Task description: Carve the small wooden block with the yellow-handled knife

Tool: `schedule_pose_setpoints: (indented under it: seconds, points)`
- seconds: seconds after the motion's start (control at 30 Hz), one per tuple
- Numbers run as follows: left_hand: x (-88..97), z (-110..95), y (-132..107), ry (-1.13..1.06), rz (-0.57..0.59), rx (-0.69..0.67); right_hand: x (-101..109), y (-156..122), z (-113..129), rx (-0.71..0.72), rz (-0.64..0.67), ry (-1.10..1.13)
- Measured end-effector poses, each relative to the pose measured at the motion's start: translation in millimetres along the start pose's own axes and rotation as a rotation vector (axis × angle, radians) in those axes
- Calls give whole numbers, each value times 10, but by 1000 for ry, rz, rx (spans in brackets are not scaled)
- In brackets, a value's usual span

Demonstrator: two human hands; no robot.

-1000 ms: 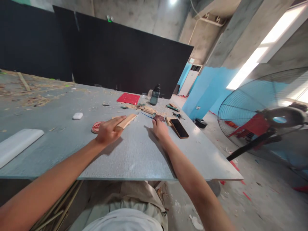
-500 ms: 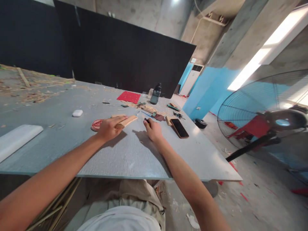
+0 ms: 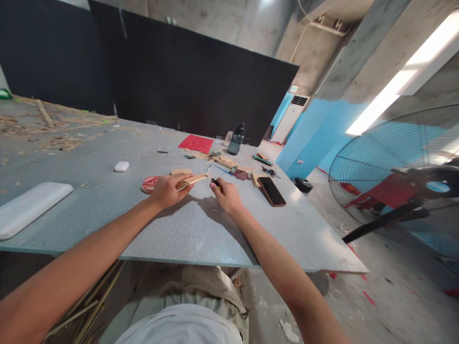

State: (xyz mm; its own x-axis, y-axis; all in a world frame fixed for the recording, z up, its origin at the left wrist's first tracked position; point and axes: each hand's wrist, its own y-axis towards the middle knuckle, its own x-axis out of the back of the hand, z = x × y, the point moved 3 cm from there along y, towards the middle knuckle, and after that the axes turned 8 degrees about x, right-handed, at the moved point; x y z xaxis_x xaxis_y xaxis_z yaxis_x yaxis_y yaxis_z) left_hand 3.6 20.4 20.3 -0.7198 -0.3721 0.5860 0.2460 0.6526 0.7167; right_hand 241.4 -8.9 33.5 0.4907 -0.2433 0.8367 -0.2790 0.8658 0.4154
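My left hand (image 3: pixel 168 192) is closed around a pale strip of wood (image 3: pixel 194 179), whose far end points right. In my right hand (image 3: pixel 226 195) is a utility knife (image 3: pixel 216 183) with a dark and yellow handle; its blade is at or very near the wood's right end, though contact cannot be made out. A round wooden piece with a red pattern (image 3: pixel 149 184) lies just left of my left hand. Behind that hand is another flat wood block (image 3: pixel 181 171). Wood shavings (image 3: pixel 224 161) and a brown scrap (image 3: pixel 241 175) lie beyond my right hand.
A phone (image 3: pixel 272 192) leans on a wood block (image 3: pixel 256 179) at right. Farther back are a dark bottle (image 3: pixel 236 139), red sheet (image 3: pixel 196 143) and pliers (image 3: pixel 269 171). A small white case (image 3: pixel 121 166) and long white object (image 3: pixel 34 208) lie left. A fan (image 3: pixel 401 186) stands right.
My right hand has moved slightly left and up, bringing the knife to the end of the wood strip. The wood strip has turned in my left hand and now shows a narrower face.
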Motion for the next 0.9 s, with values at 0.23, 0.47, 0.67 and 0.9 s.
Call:
schedule_pose_setpoints:
  seconds: [0.23,0.47,0.67,0.9]
  points:
    - [14,-15,-2,11,-12,-4,-24,7,-33,20,-10,22]
    - [-3,-4,-8,12,-17,-8,-31,6,-33,22,-3,12]
    - [-6,9,-10,12,-15,1,-24,0,-24,25,4,28]
    - [-2,5,-6,19,-19,11,-24,-1,-26,27,2,35]
